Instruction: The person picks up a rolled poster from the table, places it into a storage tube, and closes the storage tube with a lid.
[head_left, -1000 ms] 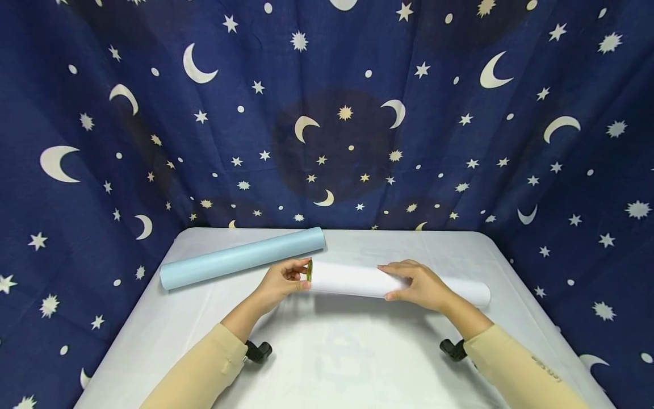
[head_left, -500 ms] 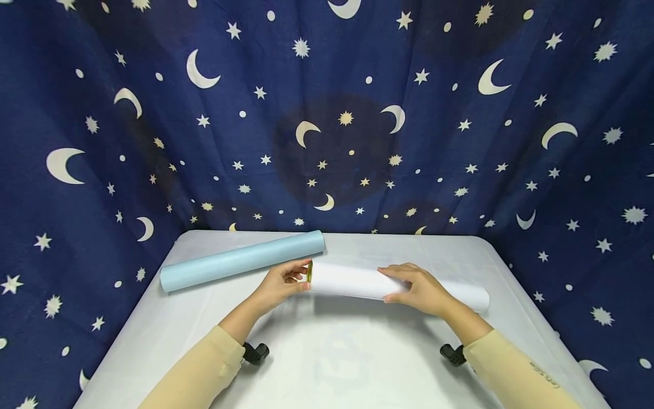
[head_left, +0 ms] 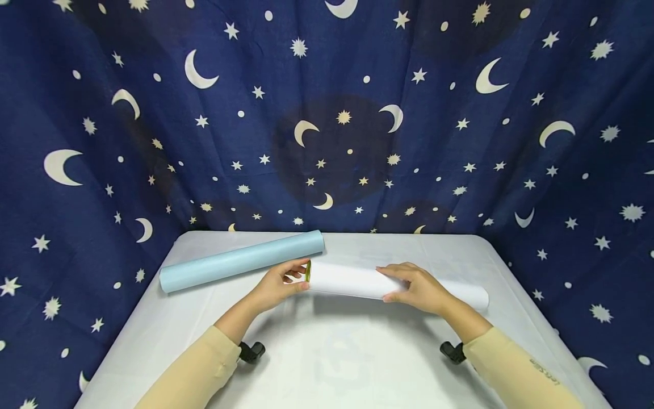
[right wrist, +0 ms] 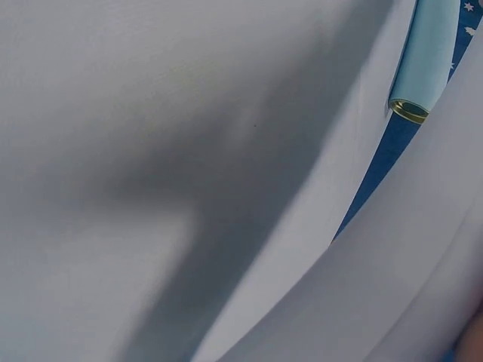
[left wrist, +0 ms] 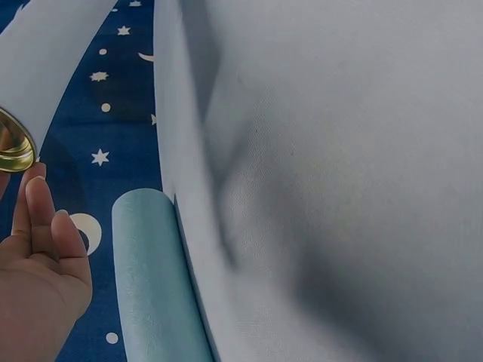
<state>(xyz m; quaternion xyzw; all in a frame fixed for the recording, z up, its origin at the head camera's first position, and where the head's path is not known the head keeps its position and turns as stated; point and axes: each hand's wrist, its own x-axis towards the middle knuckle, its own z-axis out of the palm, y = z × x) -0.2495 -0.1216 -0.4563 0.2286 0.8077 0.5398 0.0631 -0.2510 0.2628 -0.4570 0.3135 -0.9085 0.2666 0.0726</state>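
Observation:
A long white roll (head_left: 344,279) lies crosswise between both hands, its left part raised over the table. Its left end has a shiny gold-coloured rim (left wrist: 16,157). My left hand (head_left: 276,287) pinches that end, with the thumb at the near side and the index finger at the far side. In the left wrist view, the other fingers of the left hand (left wrist: 45,256) are bent below the rim. My right hand (head_left: 416,288) grips the roll around its middle from above, thumb on the near side. Only a blurred bit of the right hand (right wrist: 472,338) shows in the right wrist view.
Behind the left hand, a light blue roll (head_left: 240,261) lies slanted on the white-covered table (head_left: 342,352). It has a gold-coloured end (right wrist: 410,111). A dark blue curtain (head_left: 327,142) with moons and stars surrounds the table's back and sides.
Both hands keep their hold on the white roll, which stays almost still. The view shifts slightly; the blue roll has not moved.

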